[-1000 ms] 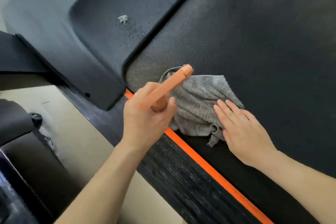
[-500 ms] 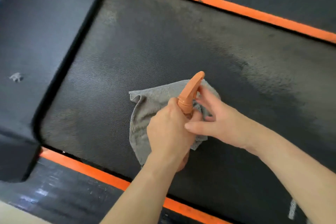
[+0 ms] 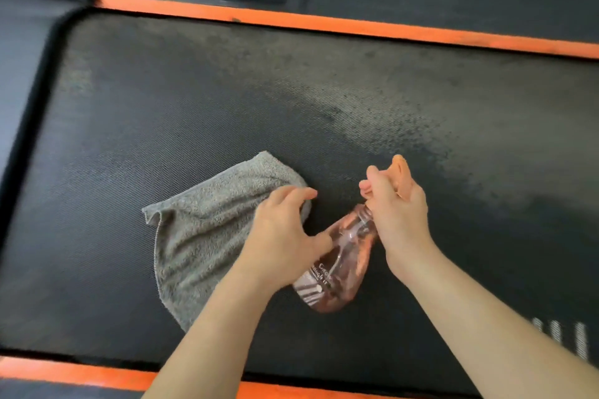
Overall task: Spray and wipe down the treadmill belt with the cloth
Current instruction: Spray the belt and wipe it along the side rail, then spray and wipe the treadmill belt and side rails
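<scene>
The fingers of the right hand [image 3: 397, 204] are taking over the translucent pink spray bottle [image 3: 337, 272] by its head, freeing the left hand [image 3: 285, 233], fingers spreading empty, for the grey terry cloth [image 3: 207, 230].

head camera, close, looking down, treadmill belt [image 3: 194, 100]

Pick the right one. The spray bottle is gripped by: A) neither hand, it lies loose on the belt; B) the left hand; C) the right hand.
C: the right hand is curled round the neck of the bottle, while the left hand is spread open over the cloth.
</scene>
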`<state>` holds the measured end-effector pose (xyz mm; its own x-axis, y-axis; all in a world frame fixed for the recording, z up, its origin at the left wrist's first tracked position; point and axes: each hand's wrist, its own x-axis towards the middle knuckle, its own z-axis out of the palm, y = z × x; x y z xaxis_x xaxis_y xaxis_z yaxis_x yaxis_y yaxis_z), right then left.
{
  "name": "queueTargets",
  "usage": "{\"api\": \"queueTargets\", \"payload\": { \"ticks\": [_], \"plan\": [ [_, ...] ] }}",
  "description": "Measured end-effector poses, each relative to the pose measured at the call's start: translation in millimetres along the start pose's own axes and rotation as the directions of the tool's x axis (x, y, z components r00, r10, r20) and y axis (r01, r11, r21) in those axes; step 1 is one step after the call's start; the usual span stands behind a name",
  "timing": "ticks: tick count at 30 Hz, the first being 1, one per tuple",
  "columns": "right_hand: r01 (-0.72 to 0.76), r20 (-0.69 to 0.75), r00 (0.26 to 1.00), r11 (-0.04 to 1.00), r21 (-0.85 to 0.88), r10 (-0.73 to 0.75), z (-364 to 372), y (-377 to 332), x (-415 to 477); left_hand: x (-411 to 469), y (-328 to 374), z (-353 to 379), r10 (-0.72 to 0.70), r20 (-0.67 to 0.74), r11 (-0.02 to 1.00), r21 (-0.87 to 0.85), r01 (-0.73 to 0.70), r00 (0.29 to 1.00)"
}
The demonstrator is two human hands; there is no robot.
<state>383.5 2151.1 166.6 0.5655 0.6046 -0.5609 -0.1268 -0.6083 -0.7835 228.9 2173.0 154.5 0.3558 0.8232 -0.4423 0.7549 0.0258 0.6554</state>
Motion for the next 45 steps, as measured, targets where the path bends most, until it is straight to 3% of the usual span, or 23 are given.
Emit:
{"api": "queueTargets", "payload": {
  "ticks": [2,4,7,11,13,16,19,21,27,32,37,40,45],
  "plan": [
    [0.023,-0.086,0.996,1.0,-0.005,-0.024,-12.3,-2.7,10.7,2.3,-17.6,6.3,-0.123,-0.116,0.971,0.189,0.144,0.986],
    [0.037,-0.105,0.994,0.999,-0.034,-0.041,-23.8,-5.8,18.7,0.5,-21.7,21.2,-0.263,-0.082,0.904,0.327,0.276,0.961],
    [-0.043,-0.017,0.999,0.998,0.047,0.044,-37.9,-4.5,28.1,-4.1,-17.8,40.8,-0.239,-0.062,0.854,0.461,0.24,0.969],
    [-0.194,0.032,0.981,0.952,0.236,0.192,-48.3,-3.0,33.3,14.3,-9.3,46.2,-0.223,-0.046,0.871,0.439,0.221,0.974],
    [-0.156,-0.044,0.984,0.947,0.281,0.175,-52.1,-2.7,36.9,26.5,-1.7,48.1,-0.155,-0.01,0.872,0.468,0.141,0.988],
    [-0.108,-0.155,0.971,0.909,0.403,0.184,-68.8,0.6,48.2,44.8,18.8,59.9,0.034,0.105,0.817,0.569,-0.088,0.994],
    [-0.099,-0.202,0.954,0.869,0.484,0.221,-88.7,3.8,59.8,58.9,39.5,75.1,0.187,0.3,0.715,0.611,-0.339,0.935],
    [-0.118,-0.218,0.941,0.857,0.501,0.258,-104.4,8.6,68.8,68.4,51.2,85.2,0.233,0.378,0.662,0.613,-0.431,0.896],
    [-0.166,-0.203,0.916,0.786,0.596,0.347,-148.2,27.4,82.3,93.3,88.2,108.8,0.191,0.478,0.673,0.572,-0.469,0.857],
    [-0.133,-0.252,0.887,0.737,0.663,0.386,-179.1,54.1,74.8,87.7,123.8,143.3,0.235,0.589,0.594,0.542,-0.594,0.773],
    [-0.163,-0.194,0.891,0.688,0.707,0.41,-223.9,66.8,74.6,91.2,138.1,157.6,0.241,0.617,0.523,0.568,-0.636,0.749],
    [-0.132,-0.233,0.872,0.665,0.735,0.43,-247.8,68.1,81.3,97.7,148.5,163.9,0.246,0.609,0.543,0.558,-0.627,0.754],
    [-0.098,-0.259,0.84,0.602,0.792,0.477,-273.4,73.8,86.0,106.3,167.3,183.7,0.25,0.634,0.479,0.576,-0.662,0.732]
  ]
}}
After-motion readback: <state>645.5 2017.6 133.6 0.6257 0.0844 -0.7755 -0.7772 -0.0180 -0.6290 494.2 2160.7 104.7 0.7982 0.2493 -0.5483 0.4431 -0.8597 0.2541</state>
